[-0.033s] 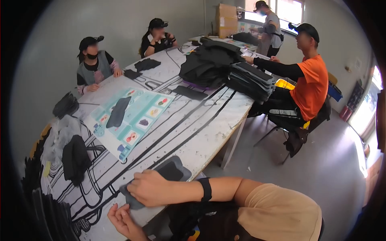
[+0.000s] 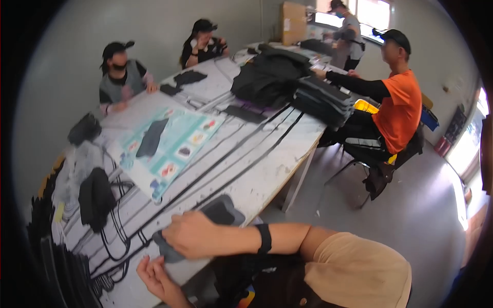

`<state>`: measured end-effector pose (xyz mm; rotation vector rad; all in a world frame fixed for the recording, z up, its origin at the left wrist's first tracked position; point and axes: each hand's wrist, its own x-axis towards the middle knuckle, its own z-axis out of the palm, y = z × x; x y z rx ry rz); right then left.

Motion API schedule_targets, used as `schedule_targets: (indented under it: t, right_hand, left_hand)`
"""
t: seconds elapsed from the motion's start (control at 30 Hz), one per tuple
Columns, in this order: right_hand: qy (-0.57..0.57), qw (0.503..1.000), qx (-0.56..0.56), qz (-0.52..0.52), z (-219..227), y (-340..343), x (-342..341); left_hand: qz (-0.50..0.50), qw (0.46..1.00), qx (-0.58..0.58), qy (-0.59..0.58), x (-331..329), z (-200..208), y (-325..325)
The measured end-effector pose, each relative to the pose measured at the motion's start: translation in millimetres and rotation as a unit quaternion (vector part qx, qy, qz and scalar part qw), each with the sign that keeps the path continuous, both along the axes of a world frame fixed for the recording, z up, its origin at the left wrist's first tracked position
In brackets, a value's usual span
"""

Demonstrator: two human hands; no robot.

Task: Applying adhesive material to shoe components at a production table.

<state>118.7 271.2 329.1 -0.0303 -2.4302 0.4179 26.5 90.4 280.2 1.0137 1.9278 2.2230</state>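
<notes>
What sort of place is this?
Probably a small workshop: several people sit around a shared table, which bears a dark heap and a neater stack of flat pieces.

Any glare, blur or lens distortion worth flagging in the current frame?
Head view: the upper window is blown out, with glare on the floor at right; head view: the printed sheet looks smeared, right hand slightly soft; head view: black, rounded corners typical of fisheye.

The white, black-lined table (image 2: 264, 172) bears a folded dark-grey fabric-like stack (image 2: 322, 102) at two o'clock, a teal-and-white printed sheet (image 2: 175, 143) at ten, a flat rounded grey piece (image 2: 225, 210) at six.
</notes>
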Motion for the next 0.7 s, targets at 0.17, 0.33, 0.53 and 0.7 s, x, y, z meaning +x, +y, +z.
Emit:
schedule_targets:
  t: [0.17,0.33,0.53,0.7]
  right_hand:
    - [0.014,0.985,-0.017,-0.172,35.1,62.0,35.3]
    - [0.190,0.902,-0.323,-0.214,36.1,137.8,110.2]
    - [0.389,0.785,-0.450,-0.173,4.7,167.5,157.8]
    - [0.480,0.725,-0.473,-0.141,-1.2,164.4,185.2]
  left_hand:
    - [0.061,0.985,-0.130,0.095,10.3,24.6,24.5]
    - [0.095,0.965,-0.192,0.150,17.5,27.5,36.5]
    - [0.108,0.959,-0.246,0.087,23.4,26.1,7.4]
    - [0.097,0.951,-0.265,0.127,30.4,35.7,10.8]
